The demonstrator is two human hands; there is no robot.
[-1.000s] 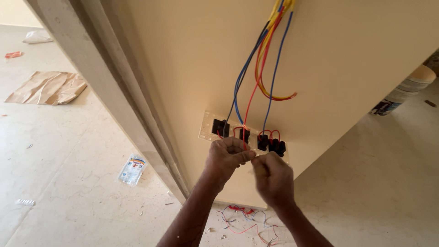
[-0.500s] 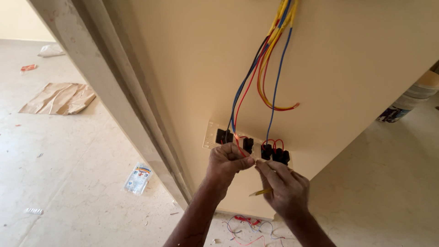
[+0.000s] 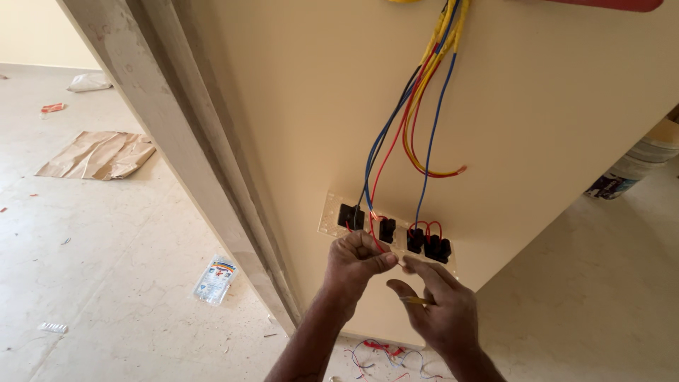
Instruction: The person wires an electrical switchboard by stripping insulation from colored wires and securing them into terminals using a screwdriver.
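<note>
A see-through switch plate (image 3: 329, 221) hangs against the cream wall, with several black switch modules (image 3: 387, 230) on its back. A bundle of blue, red and yellow wires (image 3: 424, 92) runs down the wall to them. My left hand (image 3: 353, 263) is just below the plate and pinches a red wire (image 3: 378, 244) between thumb and fingers. My right hand (image 3: 438, 308) is lower and to the right. Its index finger reaches to the wire end by my left fingertips, and a small yellow tool (image 3: 417, 301) is tucked under its thumb.
A concrete door frame (image 3: 177, 141) runs diagonally to the left of the wall. On the floor lie crumpled brown cardboard (image 3: 99, 155), a small printed packet (image 3: 214, 279) and red and blue wire scraps (image 3: 385, 350). A paint bucket (image 3: 633, 170) stands at the right.
My right hand has dropped a little lower and away from the plate. My left hand stays pinched at the wire. The view has shifted slightly.
</note>
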